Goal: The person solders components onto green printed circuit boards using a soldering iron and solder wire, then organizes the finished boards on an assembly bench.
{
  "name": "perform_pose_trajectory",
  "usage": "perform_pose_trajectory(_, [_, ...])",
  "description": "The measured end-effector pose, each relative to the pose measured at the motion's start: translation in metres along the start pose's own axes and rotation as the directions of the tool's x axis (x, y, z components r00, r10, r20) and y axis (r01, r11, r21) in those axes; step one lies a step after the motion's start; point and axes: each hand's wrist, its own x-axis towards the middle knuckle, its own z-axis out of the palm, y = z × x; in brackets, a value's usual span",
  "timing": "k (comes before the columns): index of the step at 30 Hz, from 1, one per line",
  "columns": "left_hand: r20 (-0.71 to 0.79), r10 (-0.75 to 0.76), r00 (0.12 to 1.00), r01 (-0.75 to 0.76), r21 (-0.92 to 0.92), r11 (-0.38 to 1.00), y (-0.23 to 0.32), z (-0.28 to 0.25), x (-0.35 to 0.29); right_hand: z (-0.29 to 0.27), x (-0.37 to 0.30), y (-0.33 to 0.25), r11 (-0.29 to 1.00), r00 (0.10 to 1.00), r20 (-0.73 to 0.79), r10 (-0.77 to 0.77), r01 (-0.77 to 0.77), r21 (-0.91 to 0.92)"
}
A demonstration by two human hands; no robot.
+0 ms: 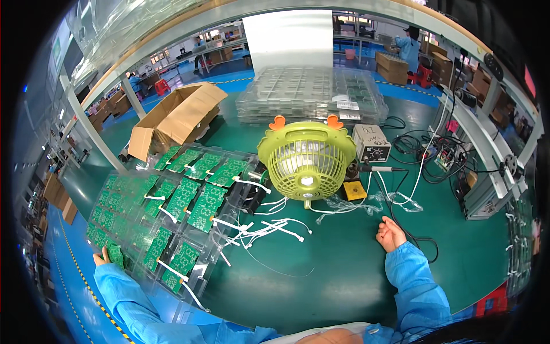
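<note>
At the lower left, my left hand (pixel 102 256) has its fingers closed on the edge of a green circuit board (pixel 116 255), at the outer end of clear plastic trays. Rows of similar boards lie in these trays; several of the nearer ones, such as this circuit board (pixel 207 207), have white connector cables attached. My right hand (pixel 391 234) hovers over the green table, palm partly up, fingers loosely bent and nothing visible in them. Close to it runs a black cord (pixel 413 236). Loose white cables (pixel 278 229) lie in a bunch between the trays and my right hand.
A green fan (pixel 307 163) stands mid-table. Behind it are stacked clear trays (pixel 286 94); beside it sit a soldering station (pixel 372 144), a soldering iron (pixel 382 168) and a yellow sponge (pixel 354 190). An opened cardboard box (pixel 177 117) is at the far left, tangled cables (pixel 415 150) at the right.
</note>
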Motion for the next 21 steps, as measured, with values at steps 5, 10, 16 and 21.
perform_pose_trajectory(5, [-0.245, 0.213, 0.946, -0.216, 0.013, 0.976, 0.009, -0.039, -0.007, 0.007, 0.003, -0.001, 1.000, 0.999, 0.042, 0.016, -0.016, -0.009])
perform_pose_trajectory(10, [-0.005, 0.302, 0.953, -0.291, 0.259, 0.921, 0.084, -0.059, -0.015, 0.000, -0.001, -0.004, 1.000, 1.000, -0.017, -0.011, 0.011, 0.006])
perform_pose_trajectory(16, [-0.087, 0.556, 0.827, -0.431, 0.537, 0.725, 0.127, -0.119, 0.003, 0.002, 0.004, 0.002, 1.000, 0.999, 0.045, 0.026, -0.026, -0.002])
perform_pose_trajectory(21, [-0.090, 0.658, 0.748, -0.560, 0.448, 0.697, 0.246, -0.186, -0.032, 0.002, -0.005, -0.002, 0.993, 0.983, 0.164, 0.081, -0.066, -0.095])
